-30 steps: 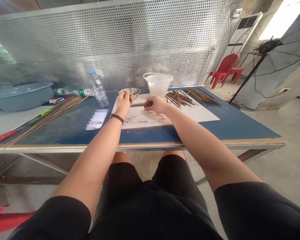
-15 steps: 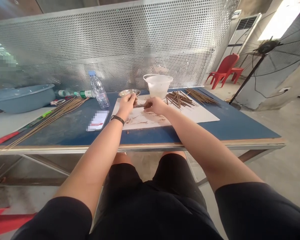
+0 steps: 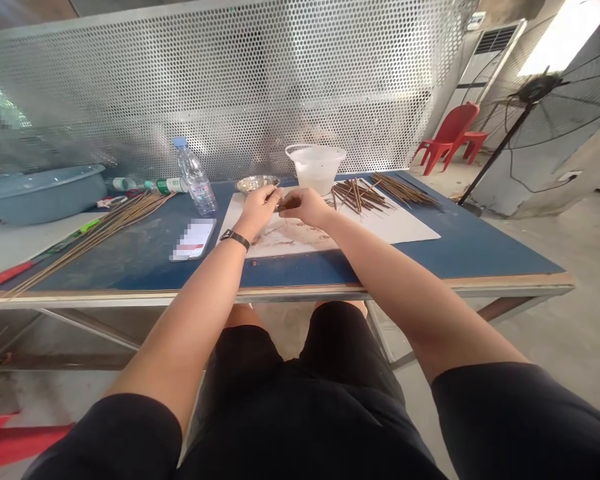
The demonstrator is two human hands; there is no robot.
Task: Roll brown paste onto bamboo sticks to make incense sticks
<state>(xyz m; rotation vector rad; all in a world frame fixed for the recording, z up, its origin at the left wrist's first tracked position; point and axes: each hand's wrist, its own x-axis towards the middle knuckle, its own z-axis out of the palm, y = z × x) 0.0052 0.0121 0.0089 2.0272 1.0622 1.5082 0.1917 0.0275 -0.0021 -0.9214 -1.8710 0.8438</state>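
My left hand (image 3: 260, 205) is closed in a pinch over the white board, just in front of a shiny metal bowl (image 3: 253, 183). Close against its fingertips is my right hand (image 3: 307, 205), curled, its fingers stained brown. Something small and dark brown shows between the two hands, too hidden to name. Brown smears mark the white board (image 3: 405, 230) below them. Behind my right hand stands a translucent white plastic bucket (image 3: 317, 167). Several brown-coated thin sticks (image 3: 363, 197) lie in a loose pile to its right.
Another bundle of brown sticks (image 3: 405, 190) lies farther right. Left of the board are a phone (image 3: 195, 239), a clear water bottle (image 3: 196, 177), long thin bare sticks (image 3: 125, 217) and a blue-grey basin (image 3: 40, 193). A perforated metal screen (image 3: 180, 87) rises behind the table.
My hands have come together: the gap between them has closed, with my left hand moving right and my right hand slightly left and up. The view has shifted a little.
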